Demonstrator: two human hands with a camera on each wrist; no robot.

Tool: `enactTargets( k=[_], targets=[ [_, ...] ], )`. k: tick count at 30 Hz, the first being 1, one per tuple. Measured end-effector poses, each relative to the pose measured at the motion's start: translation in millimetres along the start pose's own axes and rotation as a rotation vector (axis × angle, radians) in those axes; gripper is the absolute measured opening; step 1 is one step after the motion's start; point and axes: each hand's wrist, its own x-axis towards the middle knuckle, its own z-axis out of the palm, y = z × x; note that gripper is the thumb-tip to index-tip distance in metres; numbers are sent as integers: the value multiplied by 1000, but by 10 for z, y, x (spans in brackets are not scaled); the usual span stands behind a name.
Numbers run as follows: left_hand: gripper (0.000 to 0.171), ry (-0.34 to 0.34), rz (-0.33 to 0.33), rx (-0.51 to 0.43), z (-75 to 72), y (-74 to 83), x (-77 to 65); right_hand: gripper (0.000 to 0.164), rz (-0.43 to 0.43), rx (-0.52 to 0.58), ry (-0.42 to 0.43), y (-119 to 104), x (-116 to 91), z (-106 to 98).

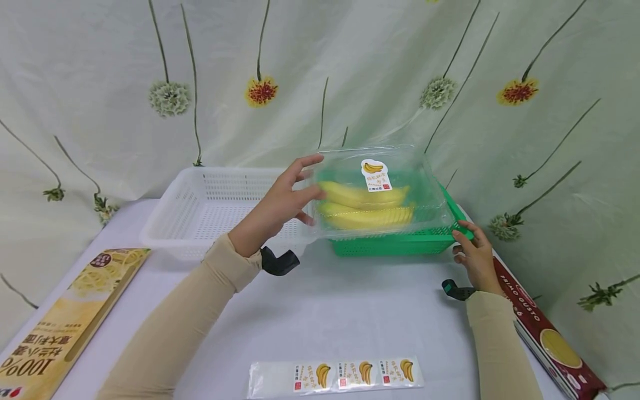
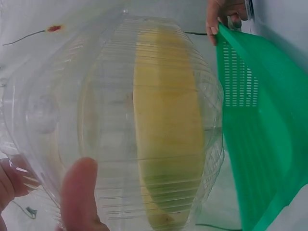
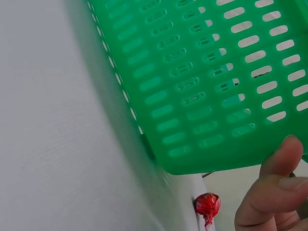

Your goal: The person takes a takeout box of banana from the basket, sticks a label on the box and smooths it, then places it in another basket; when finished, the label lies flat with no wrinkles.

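Note:
My left hand (image 1: 277,210) grips the left end of a clear plastic container (image 1: 435,208). Inside lie yellow bananas (image 1: 367,218), and a banana sticker (image 1: 377,179) is on the lid. In the left wrist view, the thumb (image 2: 79,195) presses the clear plastic. The container is held tilted over a green basket (image 1: 395,246), hiding much of its inside. At the basket's right front corner, my right hand (image 1: 475,260) pinches the rim. The right wrist view has the slotted basket wall (image 3: 187,91) close up, with thumb and finger at its edge.
A white basket (image 1: 175,222) stands left of the green one. Spaghetti packs lie at the sides: a yellow one (image 1: 75,316) on the left, a dark red one (image 1: 545,328) on the right. A strip of banana stickers (image 1: 335,376) lies at the front. Behind hangs a flowered curtain (image 1: 380,66).

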Motion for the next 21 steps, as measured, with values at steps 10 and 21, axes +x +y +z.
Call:
enactTargets(
  k=[10, 21],
  targets=[
    [69, 46, -33, -94, 206, -192, 334, 31, 1, -20, 11, 20, 20, 0],
    [68, 85, -56, -177, 471, -367, 636, 31, 7, -33, 20, 30, 33, -6]
  ],
)
